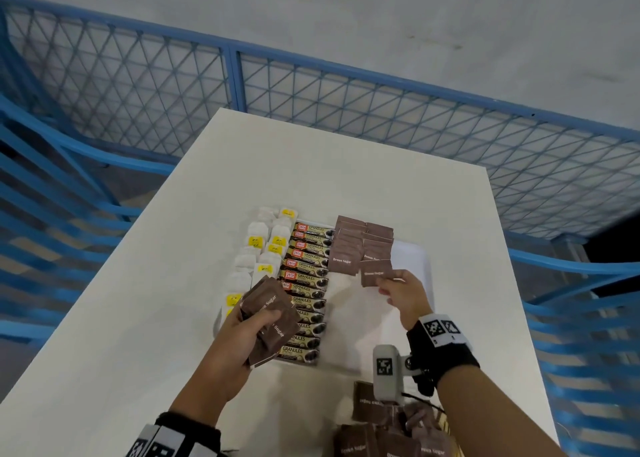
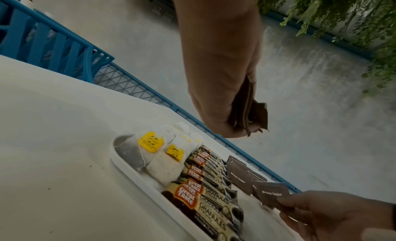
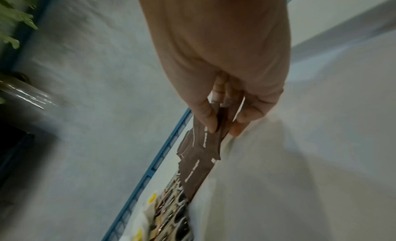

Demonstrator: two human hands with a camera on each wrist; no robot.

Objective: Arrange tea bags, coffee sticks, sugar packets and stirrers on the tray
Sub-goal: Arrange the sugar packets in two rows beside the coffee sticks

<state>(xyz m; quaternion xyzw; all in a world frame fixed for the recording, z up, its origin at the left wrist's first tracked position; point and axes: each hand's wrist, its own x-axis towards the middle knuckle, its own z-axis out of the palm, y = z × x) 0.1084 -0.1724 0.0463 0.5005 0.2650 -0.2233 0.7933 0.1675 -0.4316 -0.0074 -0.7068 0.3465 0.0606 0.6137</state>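
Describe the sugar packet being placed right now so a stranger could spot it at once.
Start at the white tray on the table, then find the two brown sugar rows on its right side. At the near end of the right row, the single packet pinched by the right hand is the only one there held by fingers.

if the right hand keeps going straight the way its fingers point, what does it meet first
Most likely the rows of brown sugar packets already laid on the tray. The right hand pinches a single packet whose far edge seems to overlap the nearest row, though height above it is unclear.
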